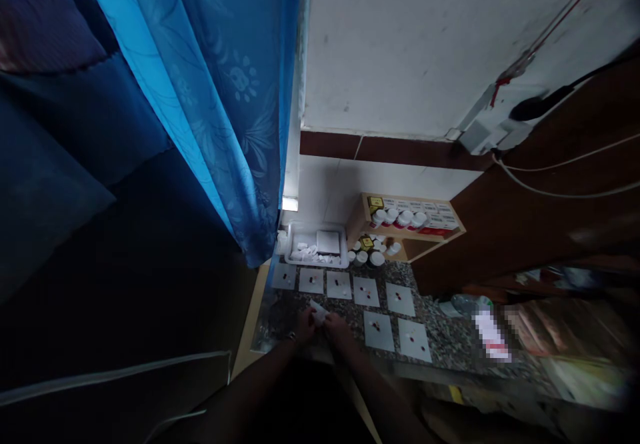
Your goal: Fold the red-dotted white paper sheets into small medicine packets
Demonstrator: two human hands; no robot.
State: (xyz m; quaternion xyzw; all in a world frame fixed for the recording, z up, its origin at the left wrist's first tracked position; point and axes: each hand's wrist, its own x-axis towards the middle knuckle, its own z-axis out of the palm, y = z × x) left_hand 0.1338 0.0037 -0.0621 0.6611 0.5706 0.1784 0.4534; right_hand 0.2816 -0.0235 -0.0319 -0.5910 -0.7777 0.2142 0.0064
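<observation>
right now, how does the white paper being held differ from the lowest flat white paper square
The folded white paper is in the left hand and right hand; the flat white paper square lies on the speckled stone counter. The held paper looks smaller than the square. The square bears small coloured pieces; none show on the held paper. Both are white.

Dim scene, brightest on the blue curtain (220, 97); lower left nearly black (edges stretched, blurred).

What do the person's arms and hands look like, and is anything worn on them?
The left hand and right hand look ungloved, and the forearms show no sleeves. A small bright item sits near the left wrist, too small to identify.
</observation>
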